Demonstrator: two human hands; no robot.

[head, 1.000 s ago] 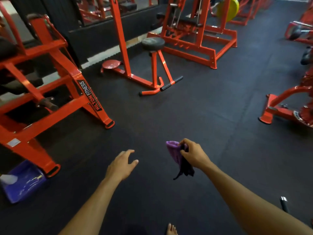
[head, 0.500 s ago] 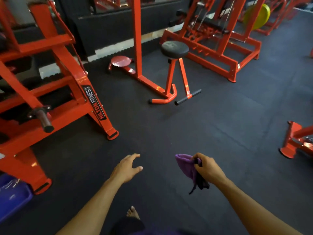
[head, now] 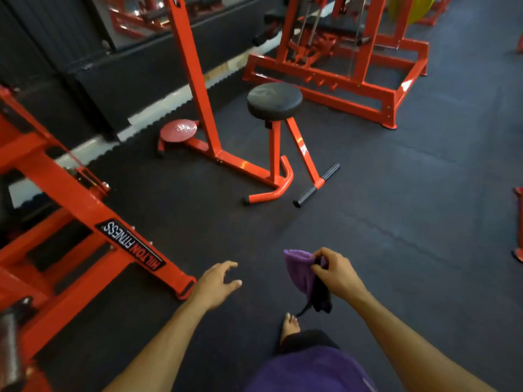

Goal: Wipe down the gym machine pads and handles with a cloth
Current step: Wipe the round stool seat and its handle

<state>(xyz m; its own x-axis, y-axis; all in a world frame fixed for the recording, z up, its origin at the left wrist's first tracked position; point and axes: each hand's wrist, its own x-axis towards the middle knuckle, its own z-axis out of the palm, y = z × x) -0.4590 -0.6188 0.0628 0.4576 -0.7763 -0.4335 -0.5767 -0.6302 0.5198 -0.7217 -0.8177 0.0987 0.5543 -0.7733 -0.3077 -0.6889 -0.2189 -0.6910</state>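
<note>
My right hand [head: 338, 274] pinches a purple cloth [head: 301, 271] that hangs down with a dark strip at its lower end. My left hand [head: 216, 282] is held out beside it, fingers apart and holding nothing. Ahead stands a red machine with a round black seat pad [head: 274, 101] on two red legs and a black foot handle [head: 317, 185] on the floor. A red round footplate [head: 178, 130] sits at the base of its upright post [head: 195, 75]. Both hands are well short of the pad.
A large red frame labelled HILTON FITNESS [head: 133, 246] fills the left side, with a steel peg [head: 10, 343] at the lower left. Another red cable machine [head: 348, 60] stands behind the stool. A bare foot [head: 289, 326] steps on the dark rubber floor [head: 410, 222].
The view has moved forward towards the stool machine, which now looks larger and nearer. The blue tub at the lower left has left the frame. Both hands keep their pose.
</note>
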